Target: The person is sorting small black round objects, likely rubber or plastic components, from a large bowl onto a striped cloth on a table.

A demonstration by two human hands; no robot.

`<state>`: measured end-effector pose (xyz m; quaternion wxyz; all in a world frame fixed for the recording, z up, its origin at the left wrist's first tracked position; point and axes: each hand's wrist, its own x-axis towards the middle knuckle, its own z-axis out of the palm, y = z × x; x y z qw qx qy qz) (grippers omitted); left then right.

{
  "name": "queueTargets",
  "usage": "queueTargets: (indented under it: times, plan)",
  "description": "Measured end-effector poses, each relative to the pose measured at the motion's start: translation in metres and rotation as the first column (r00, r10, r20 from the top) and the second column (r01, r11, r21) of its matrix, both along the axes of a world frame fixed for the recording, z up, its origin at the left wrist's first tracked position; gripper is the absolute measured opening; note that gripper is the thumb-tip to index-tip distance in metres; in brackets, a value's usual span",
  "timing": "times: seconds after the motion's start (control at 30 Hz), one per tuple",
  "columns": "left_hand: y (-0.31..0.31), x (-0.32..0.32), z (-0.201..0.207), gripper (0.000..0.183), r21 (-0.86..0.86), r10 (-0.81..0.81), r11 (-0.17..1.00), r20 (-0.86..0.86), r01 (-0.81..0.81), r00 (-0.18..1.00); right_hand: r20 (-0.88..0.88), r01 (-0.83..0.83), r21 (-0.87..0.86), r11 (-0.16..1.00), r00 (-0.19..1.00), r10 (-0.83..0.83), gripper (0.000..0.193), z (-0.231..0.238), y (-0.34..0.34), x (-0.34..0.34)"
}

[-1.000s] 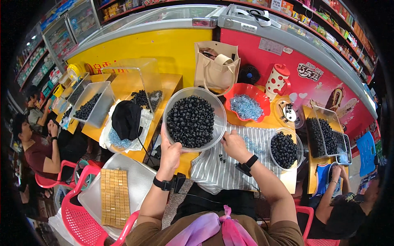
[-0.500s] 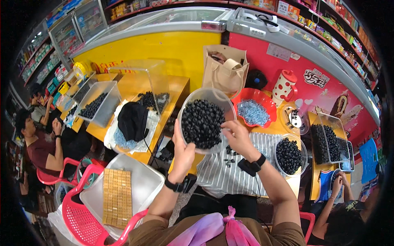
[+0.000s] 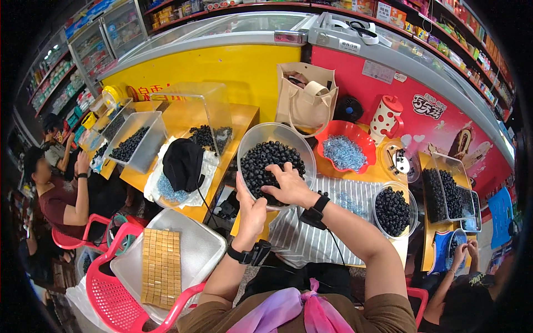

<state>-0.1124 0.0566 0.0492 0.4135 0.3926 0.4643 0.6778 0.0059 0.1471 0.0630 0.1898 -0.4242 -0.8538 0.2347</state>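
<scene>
My left hand (image 3: 252, 213) grips the near left rim of a round clear plastic tub (image 3: 308, 145), which is tilted toward me. Glossy black beads (image 3: 265, 155) fill much of it. Inside the tub, my right hand (image 3: 291, 186) rests palm down on the beads with its fingers spread. Below the tub lies a grey and white striped cloth (image 3: 311, 244), where a few black beads and some pale blue ones are scattered. A second round tub (image 3: 412, 225) of black beads stands to the right. Beyond the cloth is a red scalloped bowl (image 3: 369, 145) of pale blue clear beads.
A beige tote bag (image 3: 305, 94) and a red-dotted white tumbler (image 3: 384, 119) stand at the back. On the left table are a bead-filled clear bin (image 3: 158, 136) and a black cap (image 3: 182, 164). A pink chair (image 3: 114, 283) is at left. Other people work on both sides.
My right hand has moved left from the tub's right rim onto the beads, its fingers spreading. The tub has shifted slightly left, and the black beads on the cloth are now mostly hidden.
</scene>
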Motion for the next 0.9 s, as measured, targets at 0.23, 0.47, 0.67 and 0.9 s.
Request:
queueTargets:
  times: [0.23, 0.47, 0.67, 0.9]
  plan:
    - [0.0, 0.003, -0.002, 0.095, 0.0, 0.002, 1.0, 0.149, -0.002, 0.989, -0.182, -0.003, 0.014, 1.0, 0.983, 0.005, 0.029, -0.014, 0.023, -0.009]
    - [-0.009, 0.0, 0.005, 0.085, -0.11, -0.026, 0.992, 0.286, 0.06, 0.958, -0.522, -0.105, -0.479, 0.872, 0.832, -0.186, 0.02, 0.009, 0.031, -0.003]
    - [-0.015, -0.011, -0.004, 0.088, -0.11, -0.024, 0.99, 0.459, 0.083, 0.888, -0.647, -0.178, -0.6, 0.78, 0.681, -0.342, 0.012, 0.055, 0.02, 0.032]
    - [-0.014, -0.013, -0.009, 0.086, -0.105, -0.049, 0.988, 0.46, 0.11, 0.887, -0.255, 0.145, -0.248, 0.958, 0.944, -0.209, 0.023, -0.021, -0.005, 0.115]
